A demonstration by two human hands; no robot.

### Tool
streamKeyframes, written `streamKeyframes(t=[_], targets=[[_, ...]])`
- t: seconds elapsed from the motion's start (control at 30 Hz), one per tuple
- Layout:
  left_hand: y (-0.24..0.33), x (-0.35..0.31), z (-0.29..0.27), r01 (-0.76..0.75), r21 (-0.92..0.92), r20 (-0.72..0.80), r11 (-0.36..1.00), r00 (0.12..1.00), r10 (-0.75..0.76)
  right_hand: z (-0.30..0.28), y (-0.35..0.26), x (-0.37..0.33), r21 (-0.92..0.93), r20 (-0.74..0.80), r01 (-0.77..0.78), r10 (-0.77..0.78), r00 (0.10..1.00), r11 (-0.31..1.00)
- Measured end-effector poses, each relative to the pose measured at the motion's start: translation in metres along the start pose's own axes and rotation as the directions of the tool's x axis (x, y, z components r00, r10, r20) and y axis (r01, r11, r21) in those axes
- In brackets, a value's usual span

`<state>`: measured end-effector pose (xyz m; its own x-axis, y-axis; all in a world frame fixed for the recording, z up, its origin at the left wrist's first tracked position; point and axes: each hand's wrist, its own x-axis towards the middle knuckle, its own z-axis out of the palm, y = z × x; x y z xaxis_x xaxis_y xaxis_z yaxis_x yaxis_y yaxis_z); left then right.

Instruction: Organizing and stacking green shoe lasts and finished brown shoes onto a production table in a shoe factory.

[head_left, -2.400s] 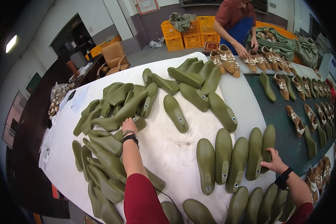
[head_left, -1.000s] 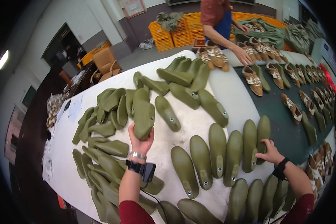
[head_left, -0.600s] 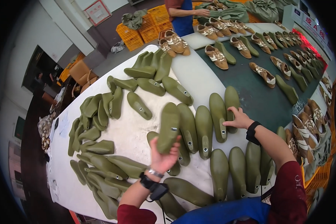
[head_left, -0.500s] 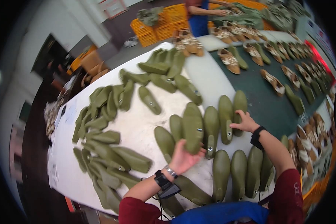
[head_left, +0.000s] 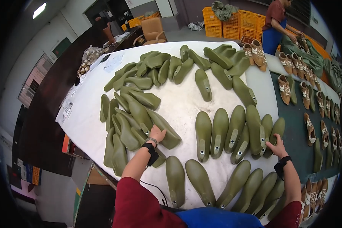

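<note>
Green shoe lasts lie all over the white table. My left hand (head_left: 157,135) is at the left pile, against the heel end of a long last (head_left: 139,114), its thumb stretched out and its other fingers partly hidden. A wide last (head_left: 164,130) lies right beside it. At the right end of the middle row, my right hand (head_left: 278,147) has thumb and fingers around the heel part of the end last (head_left: 279,127). A neighbouring last (head_left: 255,127) leans over the ones next to it. More row lasts, such as the leftmost one (head_left: 203,131), lie toes away from me.
A nearer row of lasts (head_left: 175,178) lies along the table's front edge. More lasts (head_left: 155,60) are heaped at the back. On the right, a dark green surface (head_left: 292,125) bears brown-and-white shoes (head_left: 309,129) paired with lasts. Another person (head_left: 276,26) works by orange crates (head_left: 212,22).
The view has swung left. My left hand has let go of the last it held over the middle row and moved to the left pile. My right hand stays at the row's right end.
</note>
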<state>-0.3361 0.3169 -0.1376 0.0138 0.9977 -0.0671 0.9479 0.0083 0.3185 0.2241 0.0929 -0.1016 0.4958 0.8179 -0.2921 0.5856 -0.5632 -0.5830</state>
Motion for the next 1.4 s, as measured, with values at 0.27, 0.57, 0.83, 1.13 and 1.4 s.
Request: streamKeyframes(t=[0.27,0.57,0.83,1.13,1.4], targets=[[0.029,0.023,0.031,0.358,-0.609,0.232,0.708,0.934,-0.272,-0.004,-0.005,-0.007,-0.039,-0.048,0.011,-0.013,0.999,0.999],[0.183,0.067,-0.040,0.418,-0.908,0.391,-0.026,0.869,0.305,-0.014,-0.012,-0.017,-0.036,-0.035,-0.022,0.020,0.999,0.999],[0.116,0.106,-0.054,-0.181,-0.318,-0.151,0.931,0.979,0.139,-0.004,-0.003,-0.009,-0.045,-0.057,0.034,-0.037,0.998,0.998],[-0.024,0.030,-0.055,0.273,0.181,-0.053,0.945,0.962,-0.268,-0.007,0.012,-0.009,-0.083,-0.086,0.055,-0.062,0.994,0.995],[0.030,0.008,-0.068,0.410,-0.826,0.349,0.387,0.911,-0.221,-0.009,0.000,-0.005,-0.048,-0.042,-0.019,0.017,0.999,0.999]])
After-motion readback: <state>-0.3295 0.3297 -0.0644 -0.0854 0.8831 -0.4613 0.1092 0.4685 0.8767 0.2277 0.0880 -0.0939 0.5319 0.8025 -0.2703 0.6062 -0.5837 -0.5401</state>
